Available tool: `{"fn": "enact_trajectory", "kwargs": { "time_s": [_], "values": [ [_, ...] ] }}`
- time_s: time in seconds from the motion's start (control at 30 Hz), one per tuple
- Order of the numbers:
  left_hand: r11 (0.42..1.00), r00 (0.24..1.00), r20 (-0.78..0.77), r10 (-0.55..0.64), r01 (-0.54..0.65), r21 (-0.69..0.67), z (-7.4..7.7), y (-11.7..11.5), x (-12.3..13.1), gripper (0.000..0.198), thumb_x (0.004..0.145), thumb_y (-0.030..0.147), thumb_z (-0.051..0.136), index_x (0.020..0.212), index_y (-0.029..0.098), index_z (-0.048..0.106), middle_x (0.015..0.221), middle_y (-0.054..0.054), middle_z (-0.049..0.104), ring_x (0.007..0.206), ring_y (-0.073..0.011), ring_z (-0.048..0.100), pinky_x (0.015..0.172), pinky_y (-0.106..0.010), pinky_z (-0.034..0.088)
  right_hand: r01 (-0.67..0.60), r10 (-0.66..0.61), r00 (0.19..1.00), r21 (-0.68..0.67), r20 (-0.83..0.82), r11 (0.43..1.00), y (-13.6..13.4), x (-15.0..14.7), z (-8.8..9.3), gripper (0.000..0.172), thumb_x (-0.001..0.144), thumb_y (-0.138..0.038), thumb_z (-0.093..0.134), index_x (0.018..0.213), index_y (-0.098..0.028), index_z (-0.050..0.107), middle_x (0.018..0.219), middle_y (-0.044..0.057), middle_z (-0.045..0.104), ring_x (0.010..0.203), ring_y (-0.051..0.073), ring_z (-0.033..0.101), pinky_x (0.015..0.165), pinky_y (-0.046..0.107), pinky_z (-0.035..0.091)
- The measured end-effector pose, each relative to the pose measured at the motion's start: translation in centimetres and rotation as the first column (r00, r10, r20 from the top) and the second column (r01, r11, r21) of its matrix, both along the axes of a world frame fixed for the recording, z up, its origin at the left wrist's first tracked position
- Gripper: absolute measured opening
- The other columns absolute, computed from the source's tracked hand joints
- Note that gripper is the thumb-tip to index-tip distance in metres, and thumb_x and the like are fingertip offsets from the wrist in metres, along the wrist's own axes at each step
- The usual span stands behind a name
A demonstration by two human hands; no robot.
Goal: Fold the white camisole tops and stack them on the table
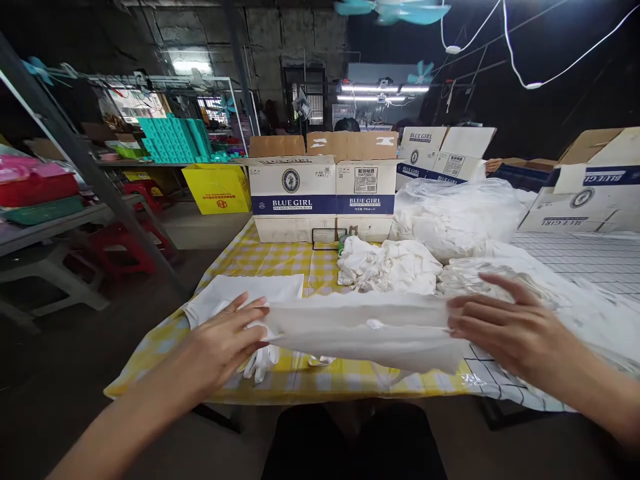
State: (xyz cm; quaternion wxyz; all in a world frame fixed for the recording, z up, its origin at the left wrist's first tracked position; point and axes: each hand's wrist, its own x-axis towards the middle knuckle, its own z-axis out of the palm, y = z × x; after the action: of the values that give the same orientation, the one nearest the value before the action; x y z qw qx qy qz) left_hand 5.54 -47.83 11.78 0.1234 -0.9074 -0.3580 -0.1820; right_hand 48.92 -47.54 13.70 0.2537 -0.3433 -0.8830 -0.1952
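Note:
A white cloth [360,330] is stretched sideways above the table's near edge, with a small pale tag-like patch near its middle. My left hand [230,337] pinches its left end between thumb and fingers. At the other end, my right hand [505,327] grips the cloth, its index finger lifted. White straps [263,363] dangle below, beside my left hand; whether they belong to the held cloth I cannot tell. Behind my left hand lies a flat white cloth piece [260,287]. A crumpled white cloth bundle [390,263] sits just beyond the held cloth.
The table wears a yellow checked cover [155,353]. A Blue Girl carton [295,187] stands at its back, near a black wire holder [325,239]. On the right are a plastic-wrapped white bundle [455,213], a spread white pile [575,307] and another carton [580,197].

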Motion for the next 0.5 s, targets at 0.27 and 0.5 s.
{"fn": "enact_trajectory", "kwargs": {
  "time_s": [0.27, 0.5],
  "values": [
    [1.000, 0.996, 0.092, -0.004, 0.005, -0.010, 3.8, -2.1, -1.0, 0.020, 0.083, 0.018, 0.049, 0.097, 0.027, 0.062, 0.113, 0.005, 0.063, 0.107, -0.0168, 0.059, 0.108, -0.036, 0.034, -0.091, 0.091, 0.995, 0.013, 0.027, 0.996, -1.3, 2.2, 2.5, 0.021, 0.090, -0.029, 0.046, 0.092, -0.032, 0.066, 0.087, -0.002, 0.070, 0.089, 0.021, 0.063, 0.097, 0.044, 0.033],
    [0.996, 0.959, 0.274, 0.068, -0.082, 0.042, 7.5, -3.1, -0.5, 0.012, 0.082, 0.027, 0.053, 0.077, 0.019, 0.061, 0.083, 0.009, 0.064, 0.075, -0.0075, 0.060, 0.106, -0.033, 0.037, -0.039, -0.004, 0.970, -0.172, -0.244, 0.984, -1.9, 4.4, 4.6, 0.020, 0.084, -0.040, 0.052, 0.091, -0.031, 0.069, 0.084, 0.006, 0.067, 0.079, 0.019, 0.064, 0.067, 0.032, 0.049]
  ]
}}
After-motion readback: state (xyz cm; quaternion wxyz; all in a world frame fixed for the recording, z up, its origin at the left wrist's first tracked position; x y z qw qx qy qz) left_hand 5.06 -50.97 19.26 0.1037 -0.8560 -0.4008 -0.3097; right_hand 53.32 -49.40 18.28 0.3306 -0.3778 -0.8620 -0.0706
